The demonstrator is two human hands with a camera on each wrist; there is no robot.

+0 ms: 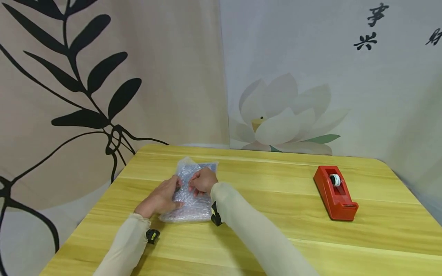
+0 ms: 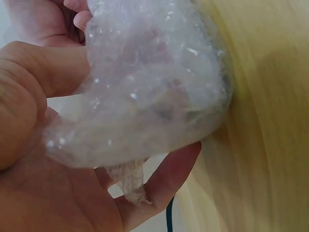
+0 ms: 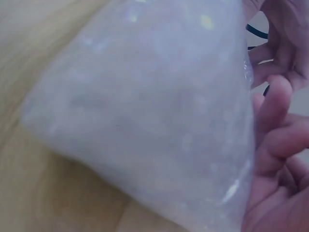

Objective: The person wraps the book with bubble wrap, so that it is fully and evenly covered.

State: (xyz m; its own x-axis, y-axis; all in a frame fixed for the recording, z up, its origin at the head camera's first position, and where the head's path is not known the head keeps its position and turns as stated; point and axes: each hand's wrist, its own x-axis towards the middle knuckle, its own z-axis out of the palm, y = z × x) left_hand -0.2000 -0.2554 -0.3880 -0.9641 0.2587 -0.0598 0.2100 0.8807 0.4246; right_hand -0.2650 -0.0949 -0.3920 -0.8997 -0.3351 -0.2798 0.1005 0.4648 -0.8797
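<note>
A flat package [image 1: 191,205] in clear bubble wrap, with something bluish showing through, lies on the wooden table. My left hand [image 1: 160,197] grips its left side, the thumb over the top face. In the left wrist view, a crumpled flap of wrap [image 2: 129,183] hangs beside the fingers of that hand [image 2: 63,193]. Over the upper middle of the package is my right hand [image 1: 204,180], fingers bent and fingertips right at the wrap. The right wrist view shows these bent fingers [image 3: 280,150] along the wrapped face; I cannot tell whether they pinch any film.
A red tape dispenser [image 1: 335,193] with a small roll of tape [image 1: 335,180] stands on the right part of the table [image 1: 269,214]. Behind the table hangs a printed cloth backdrop [image 1: 186,76] with leaves and a lotus. Each wrist carries a small black camera mount [image 1: 152,235].
</note>
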